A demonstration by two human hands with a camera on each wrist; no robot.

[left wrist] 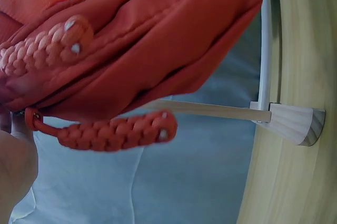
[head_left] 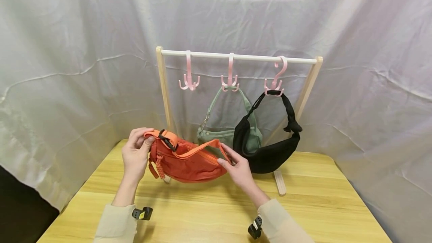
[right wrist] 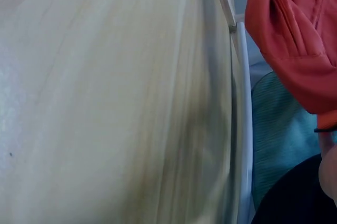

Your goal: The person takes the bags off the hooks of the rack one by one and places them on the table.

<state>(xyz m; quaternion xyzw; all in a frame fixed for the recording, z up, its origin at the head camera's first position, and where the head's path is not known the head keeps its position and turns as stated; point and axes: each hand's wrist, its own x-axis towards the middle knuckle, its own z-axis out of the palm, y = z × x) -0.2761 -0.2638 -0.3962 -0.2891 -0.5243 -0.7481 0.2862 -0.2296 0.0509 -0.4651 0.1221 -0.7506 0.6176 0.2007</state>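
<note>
Holds a red bag (head_left: pixel 192 168) up above a wooden table (head_left: pixel 320 190), in front of the left half of a clothes rack (head_left: pixel 163 81). Pinches the orange strap (head_left: pixel 199 148) near the black buckle (head_left: pixel 167 140) between thumb and curled fingers of the left hand (head_left: pixel 135 155); clamps the strap at the bag's other end between thumb and fingers of the right hand (head_left: pixel 239 165). Trails two braided pulls (left wrist: pixel 113 132) below the bag in the left wrist view. Seems, in judgement, at the stage of readying the strap for hanging, with a green bag (head_left: pixel 212 135) already on the middle hook (head_left: pixel 231 68), a black bag (head_left: pixel 270 156) on the right hook (head_left: pixel 280 72) and nothing on the left hook (head_left: pixel 189 66). Probably calls next for lifting the strap above the upturned prongs of the left hook, then lowering it over one. Offers open air around that hook, between the rack's left post and the middle hook, and ample room toward the table's near side. Allows less space on the right, with the right hand close to the black bag's edge and the red bag overlapping the green one in the head view; cannot tell whether touching. Backs closely onto a gray curtain (head_left: pixel 236 21) behind the rack.
</note>
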